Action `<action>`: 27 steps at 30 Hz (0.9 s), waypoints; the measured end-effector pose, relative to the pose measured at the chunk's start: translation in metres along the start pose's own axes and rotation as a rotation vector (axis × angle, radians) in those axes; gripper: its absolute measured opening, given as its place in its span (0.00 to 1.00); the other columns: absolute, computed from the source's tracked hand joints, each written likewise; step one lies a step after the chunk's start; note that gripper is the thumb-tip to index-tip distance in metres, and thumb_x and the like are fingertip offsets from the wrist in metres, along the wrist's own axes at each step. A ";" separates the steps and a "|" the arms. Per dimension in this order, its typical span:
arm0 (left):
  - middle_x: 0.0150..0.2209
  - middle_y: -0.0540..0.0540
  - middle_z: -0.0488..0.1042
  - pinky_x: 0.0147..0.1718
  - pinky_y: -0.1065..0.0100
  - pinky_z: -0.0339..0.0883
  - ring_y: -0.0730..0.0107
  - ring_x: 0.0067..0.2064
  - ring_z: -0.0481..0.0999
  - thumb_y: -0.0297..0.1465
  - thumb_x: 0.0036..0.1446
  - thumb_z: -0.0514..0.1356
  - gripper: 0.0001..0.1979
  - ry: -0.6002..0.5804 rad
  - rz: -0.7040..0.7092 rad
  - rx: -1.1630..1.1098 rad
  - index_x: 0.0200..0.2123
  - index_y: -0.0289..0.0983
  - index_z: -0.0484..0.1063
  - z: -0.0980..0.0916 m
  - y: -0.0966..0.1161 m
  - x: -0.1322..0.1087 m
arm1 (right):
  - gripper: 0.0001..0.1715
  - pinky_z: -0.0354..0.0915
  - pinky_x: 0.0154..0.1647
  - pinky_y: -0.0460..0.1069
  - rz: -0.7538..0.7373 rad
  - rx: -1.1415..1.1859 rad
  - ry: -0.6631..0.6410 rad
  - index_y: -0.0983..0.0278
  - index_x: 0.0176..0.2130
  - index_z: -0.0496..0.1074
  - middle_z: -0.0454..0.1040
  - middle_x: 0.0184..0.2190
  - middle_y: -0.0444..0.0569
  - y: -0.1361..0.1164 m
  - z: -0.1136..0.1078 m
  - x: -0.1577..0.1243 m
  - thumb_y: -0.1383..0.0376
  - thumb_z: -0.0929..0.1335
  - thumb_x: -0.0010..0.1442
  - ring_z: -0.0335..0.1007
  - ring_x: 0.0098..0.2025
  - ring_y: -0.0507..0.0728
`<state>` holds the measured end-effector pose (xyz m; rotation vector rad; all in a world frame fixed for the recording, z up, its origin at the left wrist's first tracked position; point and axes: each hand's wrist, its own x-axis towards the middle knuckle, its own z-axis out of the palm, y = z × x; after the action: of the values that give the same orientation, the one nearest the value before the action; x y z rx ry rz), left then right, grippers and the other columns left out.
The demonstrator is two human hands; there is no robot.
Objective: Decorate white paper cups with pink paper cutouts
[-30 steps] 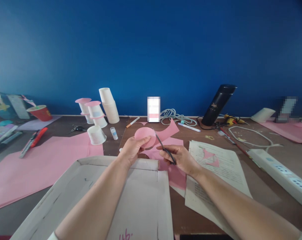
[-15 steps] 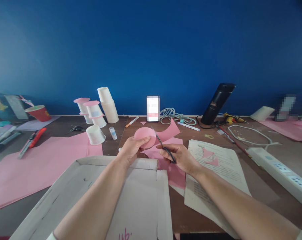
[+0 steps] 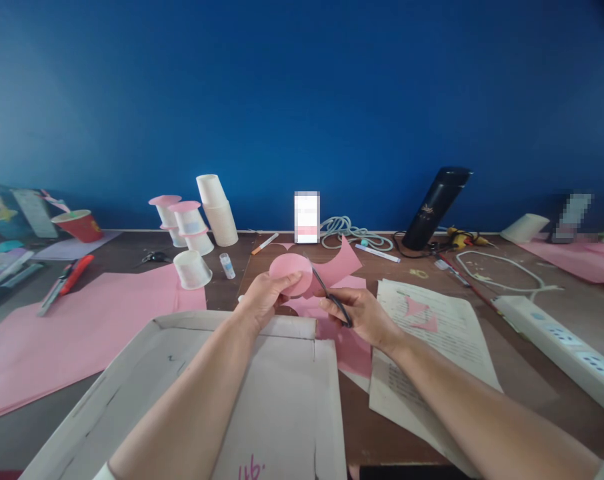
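My left hand [image 3: 265,297] pinches a round piece of pink paper [image 3: 288,272], thumb on top and the other fingers beneath it. In my right hand [image 3: 357,312] is a pair of scissors [image 3: 339,311] with dark handles; its blades lie along the right edge of the pink round. A curved offcut of pink paper [image 3: 345,262] sticks out to the right behind the blades. Whether it is still joined to the round I cannot tell. Below both hands lie more pink sheets [image 3: 352,350], partly covered.
A white cardboard box lid [image 3: 287,400] lies under my left forearm, a printed sheet [image 3: 447,340] by my right. White paper cups [image 3: 192,269], a utility knife [image 3: 66,285], a phone [image 3: 307,217], a black flask [image 3: 436,208] and a power strip [image 3: 567,343] stand or lie around.
Hardly anything differs. The pink round, the scissors and both hands keep nearly the same place, and the whole view has shifted very slightly.
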<state>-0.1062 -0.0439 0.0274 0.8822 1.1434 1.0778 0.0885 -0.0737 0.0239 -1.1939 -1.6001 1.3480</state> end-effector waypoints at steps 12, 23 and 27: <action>0.28 0.44 0.73 0.23 0.70 0.62 0.78 0.22 0.64 0.40 0.39 0.70 0.22 -0.002 0.021 0.004 0.35 0.29 0.76 0.001 0.003 -0.002 | 0.25 0.61 0.24 0.44 -0.008 -0.002 0.001 0.65 0.43 0.77 0.64 0.20 0.41 0.000 0.000 0.001 0.52 0.71 0.51 0.59 0.22 0.48; 0.28 0.45 0.72 0.23 0.71 0.59 0.80 0.21 0.62 0.39 0.38 0.70 0.23 0.026 0.048 -0.006 0.35 0.29 0.75 0.000 0.002 0.001 | 0.26 0.61 0.25 0.45 0.004 0.003 0.004 0.66 0.43 0.77 0.64 0.20 0.42 -0.001 0.001 0.001 0.51 0.71 0.51 0.59 0.22 0.48; 0.26 0.47 0.71 0.22 0.70 0.59 0.79 0.21 0.62 0.39 0.37 0.71 0.22 0.032 0.041 -0.004 0.34 0.29 0.75 0.000 0.002 0.001 | 0.26 0.60 0.24 0.45 -0.003 -0.002 0.005 0.66 0.43 0.77 0.65 0.20 0.42 0.000 0.001 0.001 0.51 0.71 0.51 0.59 0.22 0.48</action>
<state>-0.1067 -0.0428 0.0290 0.8912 1.1536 1.1308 0.0876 -0.0728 0.0235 -1.1952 -1.5992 1.3405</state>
